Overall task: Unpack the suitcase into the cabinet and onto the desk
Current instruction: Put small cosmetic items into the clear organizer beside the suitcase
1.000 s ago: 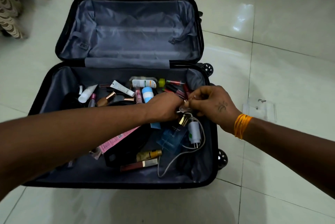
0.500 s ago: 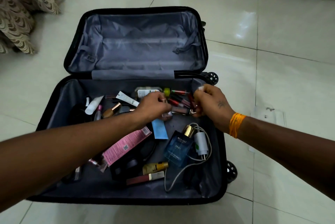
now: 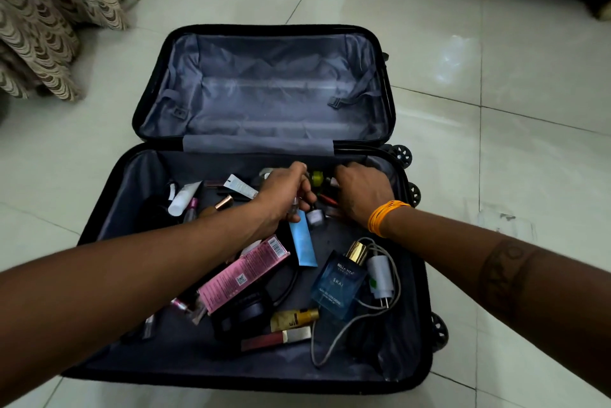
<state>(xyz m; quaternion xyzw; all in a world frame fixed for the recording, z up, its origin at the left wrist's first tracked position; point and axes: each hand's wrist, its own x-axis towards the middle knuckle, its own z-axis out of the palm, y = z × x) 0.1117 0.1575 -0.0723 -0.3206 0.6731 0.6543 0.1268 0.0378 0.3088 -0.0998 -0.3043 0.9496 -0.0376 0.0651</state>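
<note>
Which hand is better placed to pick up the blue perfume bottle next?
Probably the right hand: the blue perfume bottle lies under the right forearm, on the suitcase's right side. The left hand already holds small items.

The room is softly lit. The pale floor [image 3: 496, 150] is bright, with a white shiny patch of glare on the right. Inside the suitcase [image 3: 264, 361] it is dark and shadowy. The middle looks sharp. The edges bend and stretch, so both arms look very big.
</note>
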